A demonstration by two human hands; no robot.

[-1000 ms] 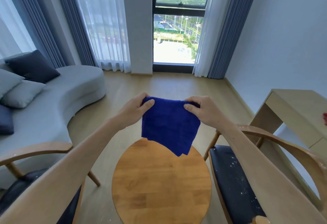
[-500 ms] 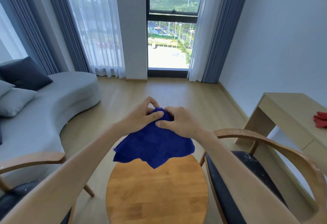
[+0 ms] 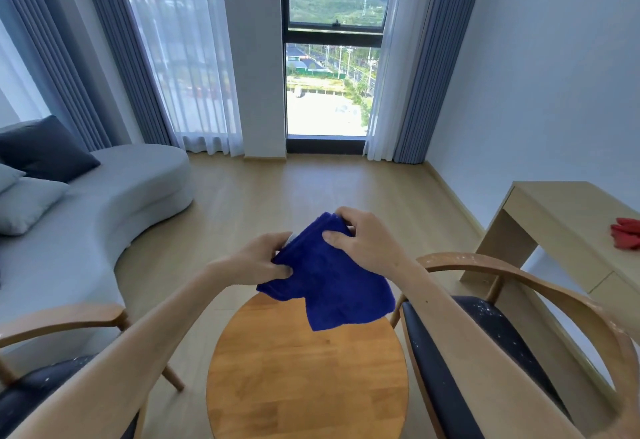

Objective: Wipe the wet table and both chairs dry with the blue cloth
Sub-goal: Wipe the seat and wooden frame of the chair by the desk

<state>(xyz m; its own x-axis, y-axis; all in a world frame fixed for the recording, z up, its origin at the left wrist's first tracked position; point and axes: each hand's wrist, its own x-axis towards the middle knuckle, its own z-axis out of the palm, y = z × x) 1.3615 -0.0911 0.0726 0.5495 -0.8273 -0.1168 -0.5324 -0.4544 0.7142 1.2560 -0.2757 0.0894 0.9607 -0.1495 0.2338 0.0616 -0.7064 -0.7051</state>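
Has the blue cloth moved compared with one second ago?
Yes. The blue cloth, earlier stretched flat between both hands, is now folded and bunched, still above the far edge of the round table.

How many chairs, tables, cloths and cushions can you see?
Chairs: 2, the left chair and the right chair.
Tables: 2, the round table and the desk.
Cloths: 2, the blue cloth held by both hands, and a red one on the desk.
Cushions in view: 3.
Total: 9.
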